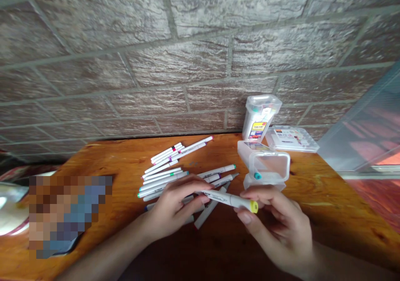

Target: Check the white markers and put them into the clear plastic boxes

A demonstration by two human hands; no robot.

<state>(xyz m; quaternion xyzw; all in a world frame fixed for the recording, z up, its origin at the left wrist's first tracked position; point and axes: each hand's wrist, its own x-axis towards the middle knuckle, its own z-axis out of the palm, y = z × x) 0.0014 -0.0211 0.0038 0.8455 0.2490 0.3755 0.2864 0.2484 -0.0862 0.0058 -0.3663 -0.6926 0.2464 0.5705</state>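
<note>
A white marker with a yellow end (230, 199) is held between my two hands, above the table. My left hand (184, 202) pinches its left end between thumb and fingers. Near the yellow end, my right hand (278, 225) has its thumb and fingertips closed round the barrel. Below and behind lie several white markers (162, 185) with coloured ends, some partly hidden by my left hand. An open clear plastic case (269, 164) lies on its side beyond my right hand, with a teal-ended marker (257, 175) inside it.
A clear marker box (260, 118) with a yellow label stands upright by the brick wall (200, 64). Beside it lies a flat clear case (292, 138). A blurred-out item (70, 214) is at the left of the wooden table (118, 156), near a white object (12, 214).
</note>
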